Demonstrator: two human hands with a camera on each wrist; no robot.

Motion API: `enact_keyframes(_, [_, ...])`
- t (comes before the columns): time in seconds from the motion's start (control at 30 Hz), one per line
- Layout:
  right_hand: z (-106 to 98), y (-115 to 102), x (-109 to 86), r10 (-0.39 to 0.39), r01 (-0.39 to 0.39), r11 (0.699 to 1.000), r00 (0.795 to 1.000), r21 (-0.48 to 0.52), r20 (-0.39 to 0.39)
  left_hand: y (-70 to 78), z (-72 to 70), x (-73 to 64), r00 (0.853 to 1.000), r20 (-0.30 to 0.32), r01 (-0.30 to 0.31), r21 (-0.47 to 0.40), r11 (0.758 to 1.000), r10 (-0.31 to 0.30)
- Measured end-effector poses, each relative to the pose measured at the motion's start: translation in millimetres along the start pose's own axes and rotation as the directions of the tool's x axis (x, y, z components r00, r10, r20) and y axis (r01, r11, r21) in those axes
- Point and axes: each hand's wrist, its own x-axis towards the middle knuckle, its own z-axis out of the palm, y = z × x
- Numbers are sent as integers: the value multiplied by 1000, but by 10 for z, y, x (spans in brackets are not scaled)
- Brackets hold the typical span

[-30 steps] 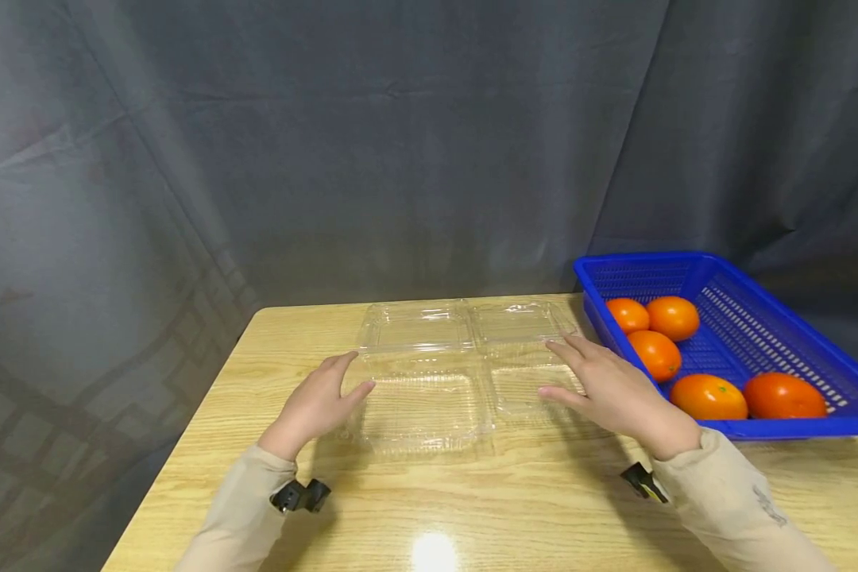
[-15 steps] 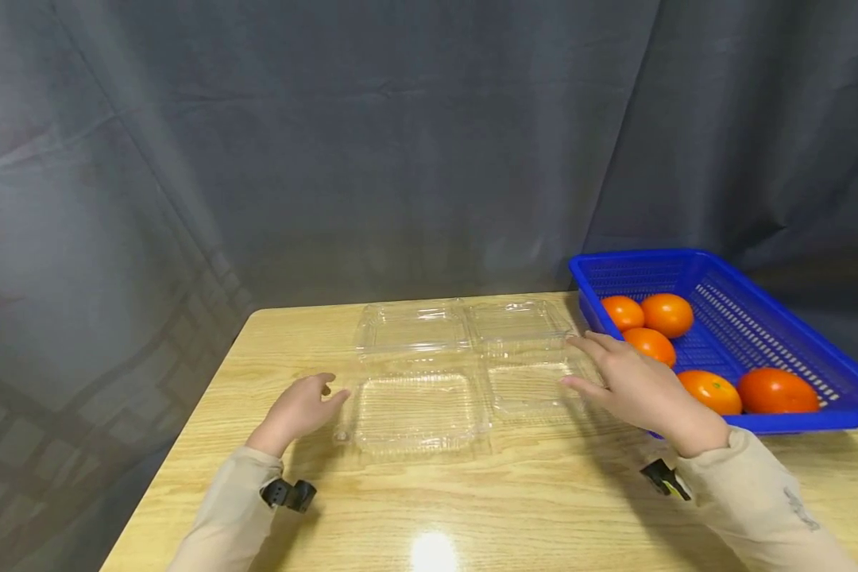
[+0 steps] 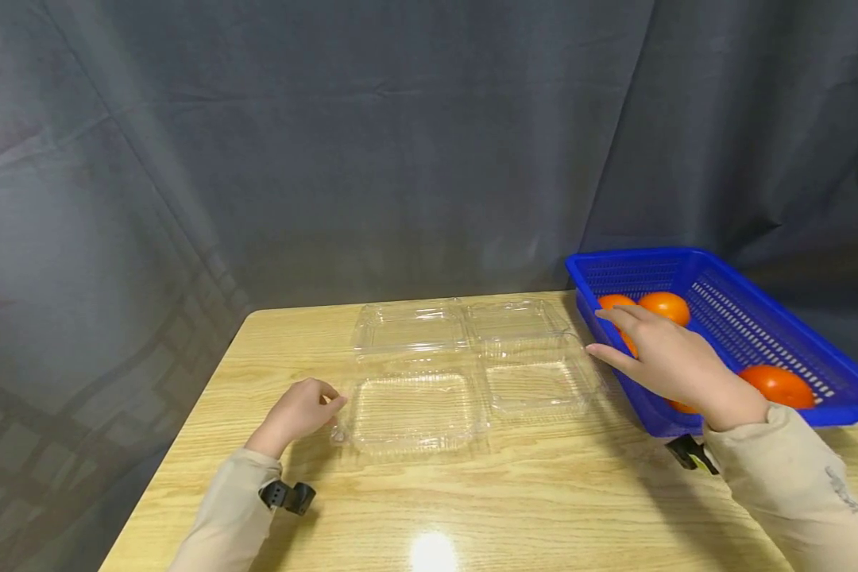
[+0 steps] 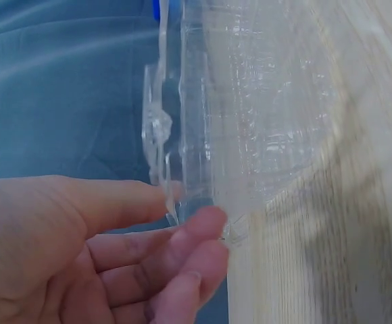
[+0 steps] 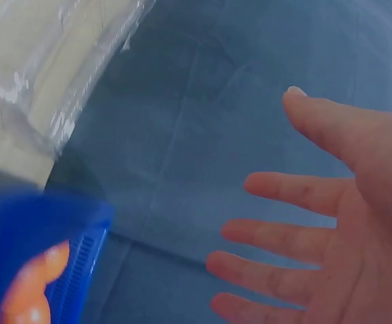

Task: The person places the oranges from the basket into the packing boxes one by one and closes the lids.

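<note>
Two clear plastic clamshell containers lie unfolded on the table: a left one (image 3: 415, 413) and a right one (image 3: 536, 389), their lids toward the curtain. My left hand (image 3: 296, 415) is at the left container's near-left rim. In the left wrist view, the thumb and curled fingers (image 4: 206, 223) pinch that clear rim (image 4: 172, 169). My right hand (image 3: 675, 357) is raised over the left side of the blue basket (image 3: 743, 310), holding nothing. Its fingers (image 5: 277, 236) are spread straight in the right wrist view. Orange, tomato-like fruits (image 3: 665, 308) lie in the basket, some hidden behind this hand.
The wooden table (image 3: 472, 508) carries the containers, with the basket at its right end. A dark grey curtain (image 3: 400, 159) hangs along the back and left. Another reddish fruit (image 3: 779, 387) sits near the basket's front wall.
My right hand has moved right, from the right container to over the basket. My left hand has shifted slightly left and down along the left container's rim, its fingers closing there.
</note>
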Motion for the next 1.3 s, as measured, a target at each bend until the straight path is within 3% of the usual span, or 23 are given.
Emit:
enact_keyframes(0.57, [-100, 484, 228, 6, -5, 1000, 997, -6, 82, 9, 14, 11, 1000, -11, -1, -30, 1000, 1])
enact_keyframes(0.93, [-117, 717, 355, 109, -100, 994, 971, -49, 213, -15, 6, 38, 1000, 7, -11, -43, 999, 11])
enact_keyframes(1.3, [-51, 877, 433, 81, -72, 996, 968, -47, 236, -19, 5, 41, 1000, 9, -3, -50, 999, 4])
